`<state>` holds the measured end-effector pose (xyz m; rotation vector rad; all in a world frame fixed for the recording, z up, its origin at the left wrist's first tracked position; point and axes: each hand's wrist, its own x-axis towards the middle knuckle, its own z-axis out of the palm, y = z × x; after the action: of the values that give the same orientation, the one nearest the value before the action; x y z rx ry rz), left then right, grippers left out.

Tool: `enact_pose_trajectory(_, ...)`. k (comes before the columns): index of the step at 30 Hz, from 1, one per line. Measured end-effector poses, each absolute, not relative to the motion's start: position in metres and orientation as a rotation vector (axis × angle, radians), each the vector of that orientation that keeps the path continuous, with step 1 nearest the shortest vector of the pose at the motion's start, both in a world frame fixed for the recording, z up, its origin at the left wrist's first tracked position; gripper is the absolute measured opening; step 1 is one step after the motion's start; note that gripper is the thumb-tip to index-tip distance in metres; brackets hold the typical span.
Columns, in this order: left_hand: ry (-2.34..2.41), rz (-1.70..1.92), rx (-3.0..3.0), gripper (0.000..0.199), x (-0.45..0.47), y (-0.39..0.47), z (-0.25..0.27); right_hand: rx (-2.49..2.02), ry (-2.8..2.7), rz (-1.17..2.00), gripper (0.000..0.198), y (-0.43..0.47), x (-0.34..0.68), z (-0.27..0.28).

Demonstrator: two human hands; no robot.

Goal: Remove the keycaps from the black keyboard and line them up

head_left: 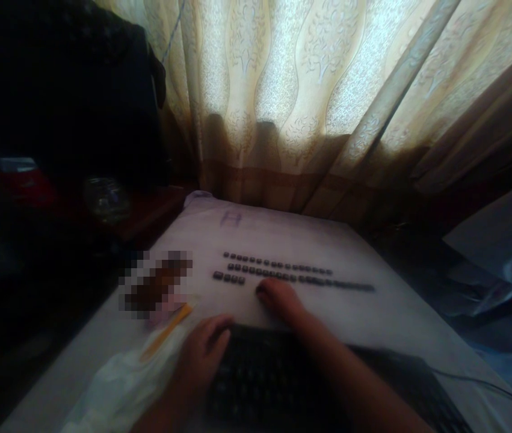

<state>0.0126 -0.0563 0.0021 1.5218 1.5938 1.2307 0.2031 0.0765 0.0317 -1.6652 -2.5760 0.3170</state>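
Note:
A black keyboard [283,379] lies at the near edge of a pale cloth-covered surface [373,313]. My left hand [204,358] rests on the keyboard's left end, fingers curled against it. My right hand [280,297] reaches past the keyboard's far edge, fingertips on the cloth just below rows of loose dark keycaps [283,273] laid out in three lines. Whether the right hand pinches a keycap is hidden by the dim, blurred view.
A yellow pencil-like stick [168,331] and white crumpled plastic [120,385] lie to the left. A pixelated patch [156,285] sits beyond them. A patterned curtain [310,96] hangs behind. Dark objects, including a glass jar [104,198], stand at left; a keyboard cable [476,382] trails right.

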Motion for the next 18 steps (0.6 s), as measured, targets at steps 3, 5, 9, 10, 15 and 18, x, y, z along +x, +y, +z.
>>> enact_pose_trajectory(3,1.587,1.228,1.531,0.03,0.012,-0.056,0.002,-1.667,-2.53,0.314,0.023,0.084,0.194,0.032)
enact_pose_trajectory(5,1.581,1.23,1.545,0.03,0.012,-0.055,0.002,-1.673,-2.505,0.311,0.023,0.089,0.189,0.031)
enact_pose_trajectory(9,1.576,1.227,1.555,0.03,0.012,-0.055,0.002,-1.684,-2.479,0.314,0.023,0.095,0.182,0.028)
enact_pose_trajectory(10,1.571,1.226,1.555,0.03,0.012,-0.055,0.002,-1.687,-2.474,0.313,0.023,0.095,0.182,0.028)
enact_pose_trajectory(15,1.57,1.226,1.549,0.03,0.012,-0.056,0.002,-1.687,-2.467,0.316,0.021,0.094,0.179,0.028)
enact_pose_trajectory(18,1.569,1.232,1.554,0.029,0.012,-0.057,0.002,-1.679,-2.476,0.321,0.021,0.092,0.178,0.03)
